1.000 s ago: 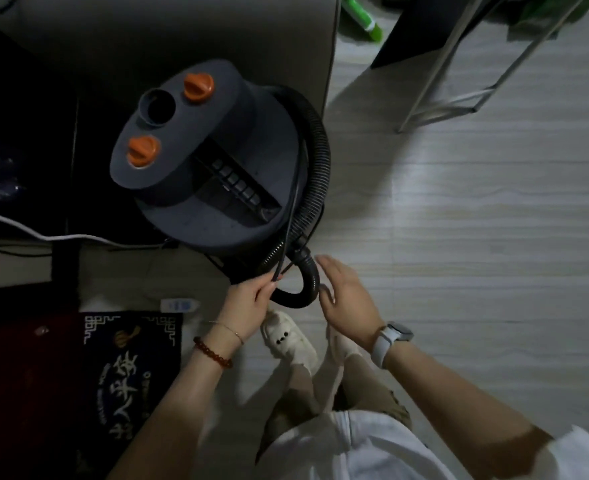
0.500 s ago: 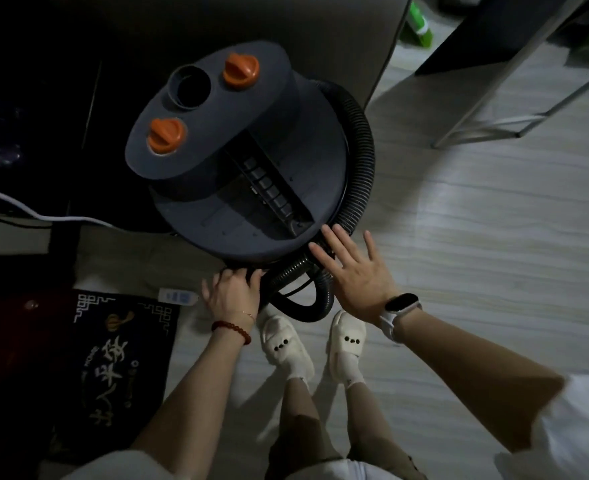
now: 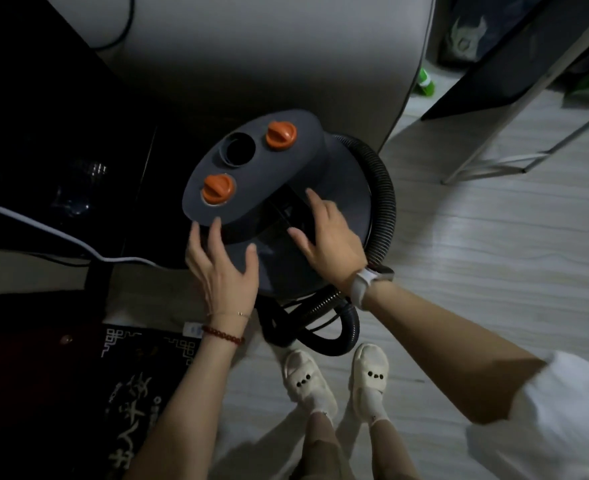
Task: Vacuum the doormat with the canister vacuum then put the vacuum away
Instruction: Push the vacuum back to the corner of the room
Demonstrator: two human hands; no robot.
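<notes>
The dark grey canister vacuum (image 3: pixel 341 188) stands on the floor against a pale wall, with two orange knobs and a round port on its top. Its black ribbed hose (image 3: pixel 384 202) is coiled around the body and loops down by my feet. My left hand (image 3: pixel 222 268) is spread open at the near left rim of the top housing. My right hand (image 3: pixel 327 237) lies open over the recessed handle area on the lid; whether it grips anything is unclear. The dark doormat (image 3: pixel 130 393) with white characters lies at lower left.
A white cable (image 3: pixel 43 230) runs across dark furniture on the left. A white metal frame (image 3: pixel 514 164) and a dark panel stand at upper right, with a green item (image 3: pixel 424 86) behind. My feet in white slippers (image 3: pixel 338 375) stand just in front of the hose loop.
Both hands have risen from the hose loop at the vacuum's base to its top. The left hand let go of the hose end. The view shifted, so the vacuum sits more central.
</notes>
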